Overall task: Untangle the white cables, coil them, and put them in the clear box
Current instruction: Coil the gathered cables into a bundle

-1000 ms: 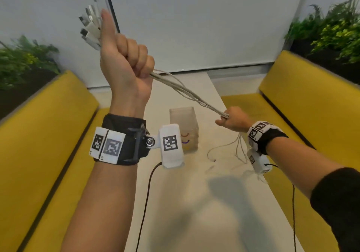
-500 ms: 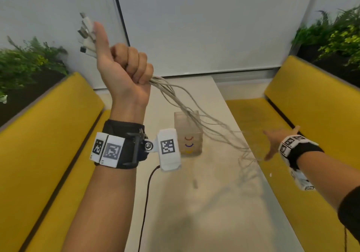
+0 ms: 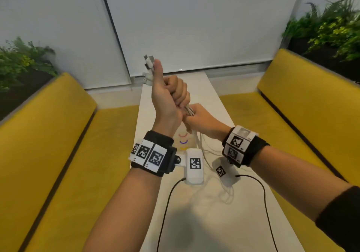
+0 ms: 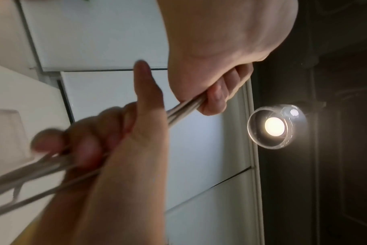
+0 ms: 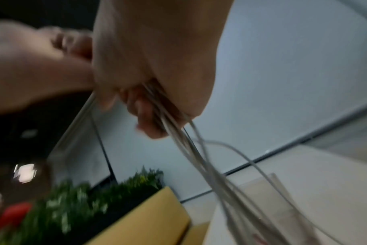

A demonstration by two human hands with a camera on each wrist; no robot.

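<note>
White, thin cables (image 3: 188, 109) are bunched in my two hands above the long pale table (image 3: 214, 222). My left hand (image 3: 169, 97) is a tight fist around the bunch, with the thumb sticking up. The plug ends (image 3: 149, 64) of the cables poke out above that thumb. My right hand (image 3: 202, 120) is just under the left fist and touches it. Its fingers are curled around the same cables, right below the left hand. In the left wrist view the cables (image 4: 184, 106) run straight from the left hand's fingers (image 4: 215, 99) down into the right hand (image 4: 90, 137).

Below my right hand (image 5: 157, 66) the cables (image 5: 199, 159) hang loose and spread apart in soft loops. Some of the loose ends lie on the table, close to me.

The small clear plastic box (image 3: 184, 140) with red, purple and yellow curved lines on it stands on the table under my hands, mostly hidden behind my left wrist. I cannot tell if any cable is inside it. Yellow bench seats (image 3: 58, 144) run along both sides of the table, with green plants (image 3: 21, 60) behind them.
</note>
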